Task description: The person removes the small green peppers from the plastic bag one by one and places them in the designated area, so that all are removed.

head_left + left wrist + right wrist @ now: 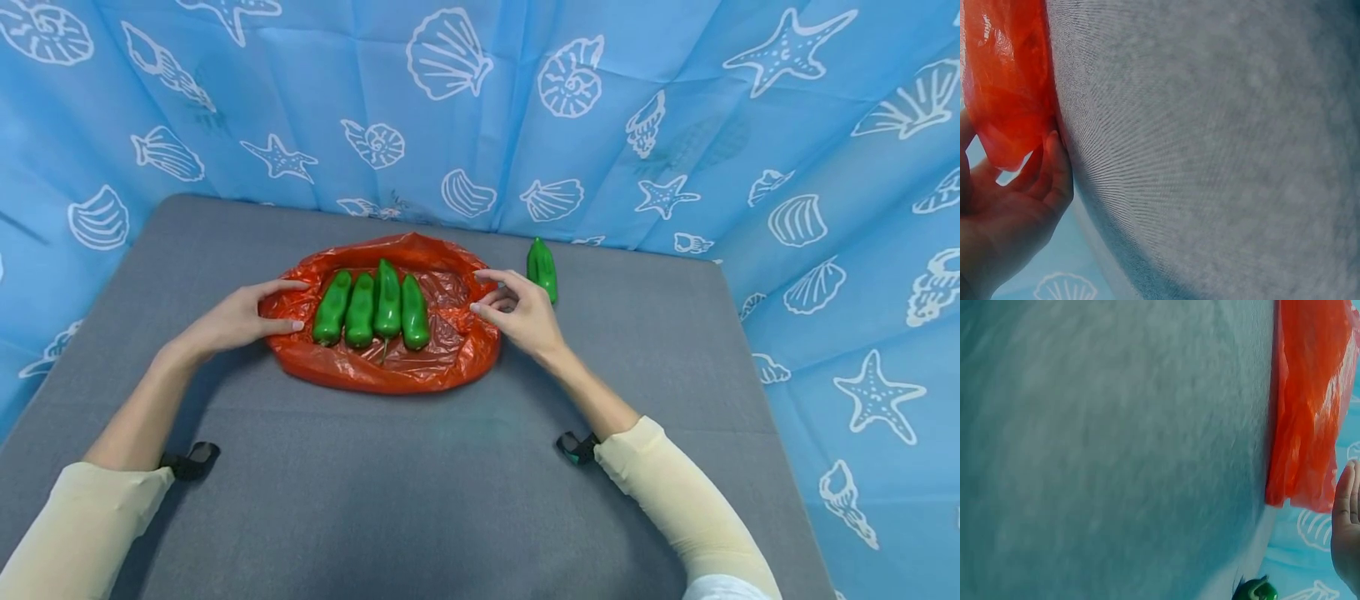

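A red plastic bag (360,379) lies spread on the table with its rim rolled outward. Inside it, several green peppers (387,300) lie side by side, left of its middle. My left hand (232,321) is at the bag's left end, thumb and forefinger apart and fairly straight, touching the rim. In the left wrist view, the bag's end reaches between thumb and fingers. At the right rim is my right hand (525,317), fingers bent loosely with a gap to the thumb. The right wrist view shows its fingers beside the bag, holding nothing.
Another green pepper (542,271) lies on the grey table (450,475), behind my right hand. A blue curtain (495,108) with white shells and starfish hangs along the back and sides. Black bands with small devices (197,461) are on both wrists.
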Demonstrator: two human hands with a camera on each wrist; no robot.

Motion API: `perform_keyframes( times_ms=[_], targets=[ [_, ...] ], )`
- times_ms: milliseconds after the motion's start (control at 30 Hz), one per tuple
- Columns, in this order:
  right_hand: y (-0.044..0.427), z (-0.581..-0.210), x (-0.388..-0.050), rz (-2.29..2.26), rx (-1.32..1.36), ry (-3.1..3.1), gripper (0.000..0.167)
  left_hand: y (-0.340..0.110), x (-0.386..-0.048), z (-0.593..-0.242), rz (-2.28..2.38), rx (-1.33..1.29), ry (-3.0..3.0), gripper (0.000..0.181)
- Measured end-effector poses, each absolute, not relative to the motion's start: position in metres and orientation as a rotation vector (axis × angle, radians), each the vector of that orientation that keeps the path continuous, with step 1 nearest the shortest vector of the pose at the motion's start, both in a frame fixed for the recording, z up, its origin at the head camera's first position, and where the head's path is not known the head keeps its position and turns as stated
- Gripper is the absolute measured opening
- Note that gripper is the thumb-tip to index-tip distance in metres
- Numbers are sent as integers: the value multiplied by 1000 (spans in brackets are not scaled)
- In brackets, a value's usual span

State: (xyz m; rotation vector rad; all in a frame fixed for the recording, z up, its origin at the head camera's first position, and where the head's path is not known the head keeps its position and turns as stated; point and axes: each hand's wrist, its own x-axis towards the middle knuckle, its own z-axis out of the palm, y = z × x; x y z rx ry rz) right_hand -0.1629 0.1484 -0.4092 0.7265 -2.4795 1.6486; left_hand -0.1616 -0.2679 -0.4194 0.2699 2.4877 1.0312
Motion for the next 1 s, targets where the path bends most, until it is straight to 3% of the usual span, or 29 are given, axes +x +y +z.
perform_keyframes(
  times_ms=[167, 1000],
  targets=[
    [140, -424, -165, 1701, 734, -2492, 46, -269, -161, -421, 1040, 264, 2479, 72],
    [96, -423, -160, 1591, 755, -2755, 57, -266, -158, -419, 1054, 265, 2479, 75]
  ],
)
